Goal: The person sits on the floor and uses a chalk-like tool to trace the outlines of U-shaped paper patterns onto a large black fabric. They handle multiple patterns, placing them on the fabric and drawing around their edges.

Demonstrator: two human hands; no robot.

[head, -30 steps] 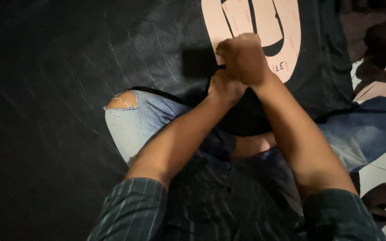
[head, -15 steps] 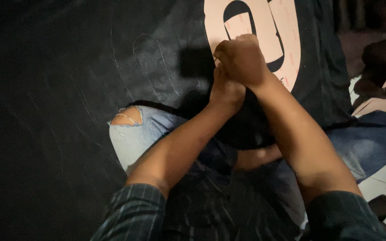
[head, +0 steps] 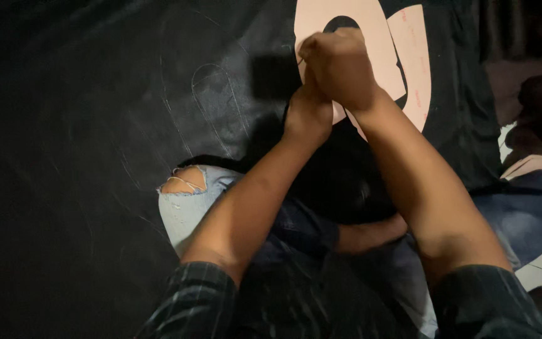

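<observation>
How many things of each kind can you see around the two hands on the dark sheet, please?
Hands: 2, left hand and right hand, both closed over the template
Black sheet: 1
Pale pink templates: 2, large cutout and narrow strip
Total: 5

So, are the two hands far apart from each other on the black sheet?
No, the right hand is closed as a fist directly above the left hand, and they touch over the black sheet beside the pale cut-out shape.

A pale pink cut-out template (head: 371, 44) lies flat on a black sheet (head: 95, 125) near its far edge. Faint chalk outlines mark the sheet's middle.
</observation>
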